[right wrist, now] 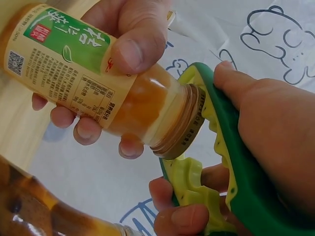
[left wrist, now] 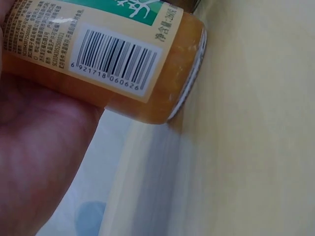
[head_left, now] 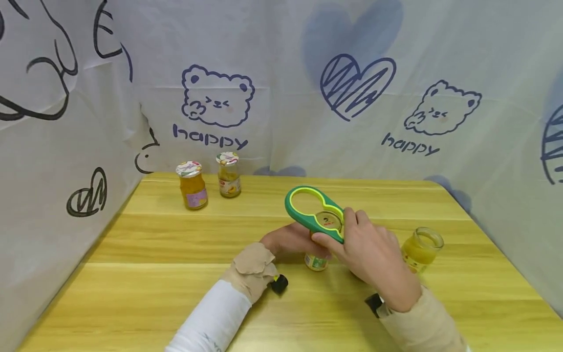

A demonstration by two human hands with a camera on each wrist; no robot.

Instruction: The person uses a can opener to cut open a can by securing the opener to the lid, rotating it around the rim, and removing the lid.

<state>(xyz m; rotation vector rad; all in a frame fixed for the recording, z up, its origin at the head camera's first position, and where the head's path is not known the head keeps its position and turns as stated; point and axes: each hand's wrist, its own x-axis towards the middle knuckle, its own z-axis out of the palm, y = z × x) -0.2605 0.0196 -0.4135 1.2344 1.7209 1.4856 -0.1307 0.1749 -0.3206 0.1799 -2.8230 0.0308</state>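
Observation:
My left hand [head_left: 292, 240] grips a labelled glass jar [right wrist: 152, 108] of orange contents around its body, its base on or just above the wooden table. The jar's metal lid [head_left: 328, 221] shows through the smaller opening of a green and yellow jar opener [head_left: 292, 208]. My right hand [head_left: 374, 249] holds that opener by its handle end, thumb along one side and fingers curled under the other. In the right wrist view the opener's ridged inner edge lies around the lid. The left wrist view shows the jar's barcode [left wrist: 115, 61] and my palm against the glass.
Two lidded jars stand at the back left, an orange one [head_left: 193, 188] and a paler one [head_left: 229, 178]. A lidless jar with yellow contents [head_left: 420, 252] is right of my right hand. Another brown-amber glass jar [right wrist: 34, 206] is close by. Drawn-on white sheets enclose the table [head_left: 176, 274].

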